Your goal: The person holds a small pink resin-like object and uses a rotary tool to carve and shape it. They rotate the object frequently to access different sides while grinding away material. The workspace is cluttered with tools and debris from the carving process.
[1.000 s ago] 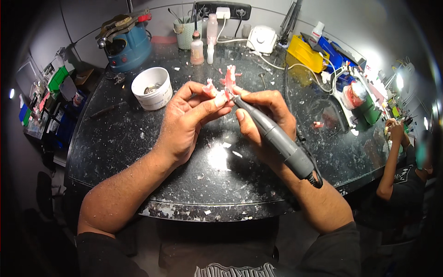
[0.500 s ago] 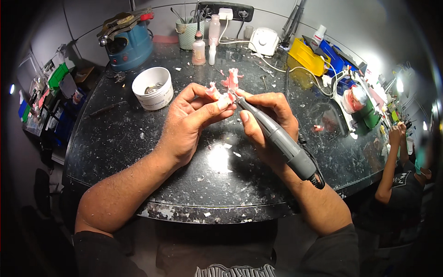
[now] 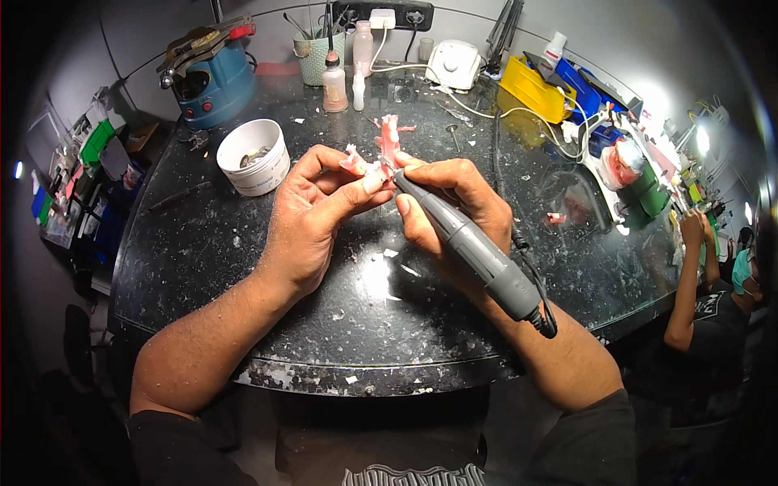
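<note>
Shifted left in view, everything together | pinching pink piece [image 3: 390, 139] above surface [image 3: 340, 336], left fingers [image 3: 332, 159] closed | wrapping right fingers [image 3: 455, 172] round grey handpiece [image 3: 472, 243] | could skid into left fingers if loosely held

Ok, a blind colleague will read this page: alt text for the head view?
Left hand holds a jagged pink piece; right hand holds a grey corded handpiece, its tip at the piece, over a flecked black workbench.

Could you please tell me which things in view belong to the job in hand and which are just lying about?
In use:
pink piece, in the left hand
grey handpiece, in the right hand

Seemingly lying about:
white tub
blue machine
yellow bin
</note>
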The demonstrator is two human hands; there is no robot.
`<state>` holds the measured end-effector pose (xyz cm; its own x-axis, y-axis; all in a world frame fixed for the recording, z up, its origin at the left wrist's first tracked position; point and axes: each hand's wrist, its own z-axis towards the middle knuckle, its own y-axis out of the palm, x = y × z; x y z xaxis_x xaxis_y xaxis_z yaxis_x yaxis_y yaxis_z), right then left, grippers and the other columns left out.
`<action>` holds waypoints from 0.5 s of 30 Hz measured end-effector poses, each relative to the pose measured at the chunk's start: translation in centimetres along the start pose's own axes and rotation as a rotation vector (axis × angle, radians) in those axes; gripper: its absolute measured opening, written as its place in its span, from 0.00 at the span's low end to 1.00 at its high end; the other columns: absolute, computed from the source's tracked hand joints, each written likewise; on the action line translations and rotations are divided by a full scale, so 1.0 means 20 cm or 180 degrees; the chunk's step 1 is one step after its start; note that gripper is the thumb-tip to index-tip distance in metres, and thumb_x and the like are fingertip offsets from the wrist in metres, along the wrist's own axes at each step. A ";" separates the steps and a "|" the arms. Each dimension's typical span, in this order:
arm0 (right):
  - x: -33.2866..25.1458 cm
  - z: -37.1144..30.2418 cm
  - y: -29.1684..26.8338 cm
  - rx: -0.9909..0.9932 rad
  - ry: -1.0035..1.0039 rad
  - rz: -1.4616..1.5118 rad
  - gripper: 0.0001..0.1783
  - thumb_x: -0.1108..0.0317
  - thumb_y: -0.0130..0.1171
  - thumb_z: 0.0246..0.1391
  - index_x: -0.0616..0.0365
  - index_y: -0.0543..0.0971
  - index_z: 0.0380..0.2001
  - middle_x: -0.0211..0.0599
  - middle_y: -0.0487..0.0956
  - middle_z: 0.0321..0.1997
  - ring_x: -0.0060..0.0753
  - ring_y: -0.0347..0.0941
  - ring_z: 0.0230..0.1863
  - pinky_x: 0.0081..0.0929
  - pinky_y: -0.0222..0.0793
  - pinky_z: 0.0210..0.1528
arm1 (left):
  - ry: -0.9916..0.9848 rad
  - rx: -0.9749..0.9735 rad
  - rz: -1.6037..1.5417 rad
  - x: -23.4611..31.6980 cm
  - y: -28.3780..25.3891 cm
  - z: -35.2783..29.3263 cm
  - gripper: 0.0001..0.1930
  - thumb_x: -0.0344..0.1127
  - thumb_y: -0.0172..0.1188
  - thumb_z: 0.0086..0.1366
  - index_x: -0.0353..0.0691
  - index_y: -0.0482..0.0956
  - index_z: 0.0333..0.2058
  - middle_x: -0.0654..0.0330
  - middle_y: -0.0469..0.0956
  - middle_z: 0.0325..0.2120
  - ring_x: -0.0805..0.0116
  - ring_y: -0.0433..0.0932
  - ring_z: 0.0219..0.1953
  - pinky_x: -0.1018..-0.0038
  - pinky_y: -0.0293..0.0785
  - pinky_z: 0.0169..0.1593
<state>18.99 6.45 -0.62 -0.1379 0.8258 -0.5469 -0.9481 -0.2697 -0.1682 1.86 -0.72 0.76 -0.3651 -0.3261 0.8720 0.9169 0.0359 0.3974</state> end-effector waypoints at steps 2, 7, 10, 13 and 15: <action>-0.01 0.00 0.00 -0.0019 0.0036 -0.0013 0.17 0.75 0.72 0.48 0.61 0.80 0.42 0.40 0.82 0.38 0.31 0.82 0.38 0.25 0.78 0.42 | -0.0038 -0.0041 0.0056 -0.01 -0.01 0.00 0.06 0.26 0.61 0.69 0.41 0.73 0.41 0.58 0.81 0.42 0.68 0.82 0.47 0.68 0.79 0.57; 0.00 -0.01 0.00 -0.0075 0.0117 0.0020 0.17 0.75 0.72 0.48 0.61 0.80 0.42 0.42 0.82 0.39 0.32 0.83 0.39 0.26 0.78 0.43 | -0.0090 -0.0075 0.0119 -0.01 -0.01 -0.01 0.06 0.28 0.61 0.69 0.44 0.73 0.41 0.62 0.81 0.43 0.70 0.81 0.48 0.67 0.76 0.57; -0.01 -0.01 0.00 -0.0032 -0.0006 0.0002 0.17 0.75 0.72 0.48 0.61 0.80 0.43 0.45 0.83 0.42 0.33 0.84 0.41 0.26 0.79 0.45 | 0.0064 -0.0032 -0.0032 -0.02 0.00 0.00 0.06 0.25 0.62 0.69 0.38 0.73 0.40 0.57 0.80 0.41 0.68 0.82 0.46 0.67 0.81 0.55; -0.05 0.00 -0.01 -0.0285 0.0173 -0.0012 0.13 0.81 0.67 0.54 0.66 0.78 0.42 0.43 0.82 0.45 0.40 0.79 0.57 0.29 0.75 0.58 | 0.0074 -0.0023 -0.0025 -0.01 -0.01 0.00 0.06 0.25 0.62 0.69 0.38 0.73 0.40 0.57 0.80 0.41 0.68 0.82 0.45 0.67 0.81 0.56; -0.06 0.00 -0.01 -0.0289 0.0246 -0.0005 0.13 0.81 0.67 0.53 0.66 0.79 0.42 0.43 0.82 0.44 0.39 0.80 0.57 0.28 0.76 0.58 | 0.0083 -0.0023 -0.0002 -0.02 -0.01 0.00 0.06 0.25 0.62 0.69 0.38 0.73 0.40 0.57 0.80 0.41 0.68 0.82 0.45 0.67 0.81 0.56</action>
<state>19.36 5.48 0.15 -0.1106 0.7865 -0.6076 -0.9180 -0.3152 -0.2408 1.86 -0.70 0.38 -0.3615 -0.3508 0.8639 0.9179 0.0288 0.3958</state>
